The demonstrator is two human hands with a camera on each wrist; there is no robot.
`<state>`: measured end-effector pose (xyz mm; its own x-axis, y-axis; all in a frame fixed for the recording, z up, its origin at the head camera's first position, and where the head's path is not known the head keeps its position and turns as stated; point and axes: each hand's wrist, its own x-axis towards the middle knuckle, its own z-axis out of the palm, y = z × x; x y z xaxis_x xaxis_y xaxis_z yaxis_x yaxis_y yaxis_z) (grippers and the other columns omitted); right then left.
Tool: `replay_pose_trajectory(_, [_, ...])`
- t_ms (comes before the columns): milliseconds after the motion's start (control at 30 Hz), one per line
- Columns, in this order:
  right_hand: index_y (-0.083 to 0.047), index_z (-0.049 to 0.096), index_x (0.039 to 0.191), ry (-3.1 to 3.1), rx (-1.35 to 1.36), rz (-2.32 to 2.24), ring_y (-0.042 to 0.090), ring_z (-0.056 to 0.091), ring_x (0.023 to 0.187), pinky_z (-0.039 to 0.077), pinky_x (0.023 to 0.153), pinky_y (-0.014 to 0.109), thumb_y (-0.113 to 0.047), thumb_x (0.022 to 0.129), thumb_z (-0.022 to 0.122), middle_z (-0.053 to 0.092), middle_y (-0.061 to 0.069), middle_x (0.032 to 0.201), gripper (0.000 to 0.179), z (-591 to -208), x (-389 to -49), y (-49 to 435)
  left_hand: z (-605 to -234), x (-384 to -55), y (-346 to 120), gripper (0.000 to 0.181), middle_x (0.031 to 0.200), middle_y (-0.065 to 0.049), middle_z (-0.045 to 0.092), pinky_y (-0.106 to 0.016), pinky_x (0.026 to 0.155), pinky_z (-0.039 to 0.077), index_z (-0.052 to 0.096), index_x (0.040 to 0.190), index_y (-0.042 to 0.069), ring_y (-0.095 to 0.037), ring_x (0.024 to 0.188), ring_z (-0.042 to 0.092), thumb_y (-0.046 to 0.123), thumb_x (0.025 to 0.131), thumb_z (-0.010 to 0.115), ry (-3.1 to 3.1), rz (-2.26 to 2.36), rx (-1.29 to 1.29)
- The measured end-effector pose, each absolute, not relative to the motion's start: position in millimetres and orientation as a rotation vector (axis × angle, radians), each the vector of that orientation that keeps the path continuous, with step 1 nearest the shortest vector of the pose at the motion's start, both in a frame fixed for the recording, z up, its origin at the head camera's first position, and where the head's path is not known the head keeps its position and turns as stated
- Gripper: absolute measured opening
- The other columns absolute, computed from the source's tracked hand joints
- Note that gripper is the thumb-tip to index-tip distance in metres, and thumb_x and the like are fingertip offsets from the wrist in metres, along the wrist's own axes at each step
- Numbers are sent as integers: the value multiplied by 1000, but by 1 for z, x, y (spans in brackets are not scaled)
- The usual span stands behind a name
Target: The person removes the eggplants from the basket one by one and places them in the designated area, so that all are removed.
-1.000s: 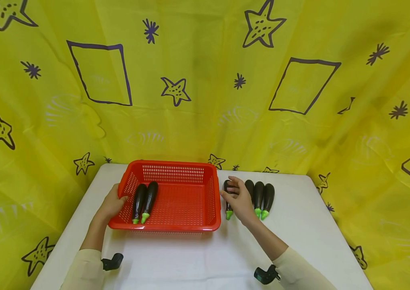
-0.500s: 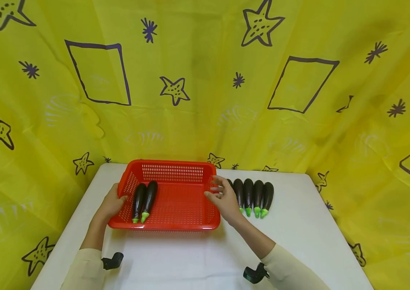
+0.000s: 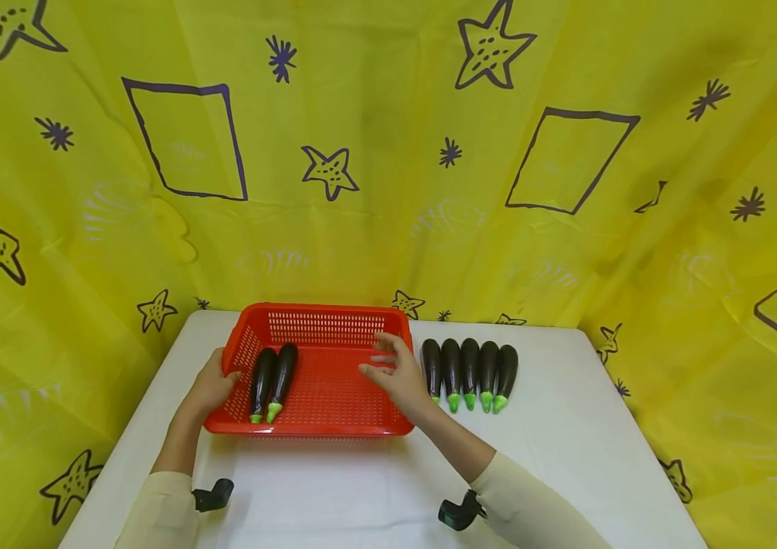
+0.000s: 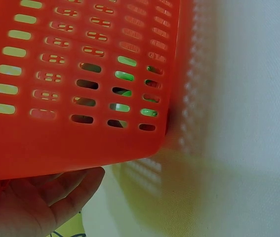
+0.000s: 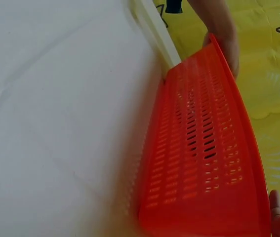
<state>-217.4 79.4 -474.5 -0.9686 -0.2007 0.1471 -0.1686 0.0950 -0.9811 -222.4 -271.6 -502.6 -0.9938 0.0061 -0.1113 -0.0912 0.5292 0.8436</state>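
A red plastic basket (image 3: 333, 385) with slotted walls stands on the table's left half. Two dark eggplants with green stem ends lie side by side in its left part, the left eggplant (image 3: 263, 385) next to the right eggplant (image 3: 284, 381). My left hand (image 3: 213, 383) grips the basket's left rim, thumb over the edge; in the left wrist view its fingers lie under the rim. Over the basket's right side hovers my right hand (image 3: 398, 377), fingers spread and slightly bent, holding nothing visible. Right of the basket, several more eggplants (image 3: 470, 370) form a row.
A white cloth (image 3: 553, 457) covers the table. Yellow curtains (image 3: 374, 252) printed with stars and squares close in the back and both sides. Black wrist camera mounts (image 3: 213, 496) hang by both forearms.
My right hand has moved left from above the eggplant row to above the basket's right part, uncovering the row. My left hand has kept its grip on the rim.
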Motion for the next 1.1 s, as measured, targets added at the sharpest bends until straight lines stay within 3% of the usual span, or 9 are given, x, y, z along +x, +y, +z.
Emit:
replay_pose_trajectory(500, [1,46,151,2260,-286,-1989,44,56,125,56,92,45,-13,94,78,54,21,138,67,-480,-223,43,-503,-224,-272,50,131,-42,47,-60,91,55,24,145,-20,-49,110,57,-5,103,47,2650,1478,-67])
replay_pose_trajectory(1100, [4,45,149,2216,-196,-1938,33,61,115,56,92,44,-12,94,78,53,27,138,66,-481,-233,8,-504,-224,-273,52,134,-43,44,-63,94,52,22,147,-20,-53,113,57,-5,103,46,2645,1465,-72])
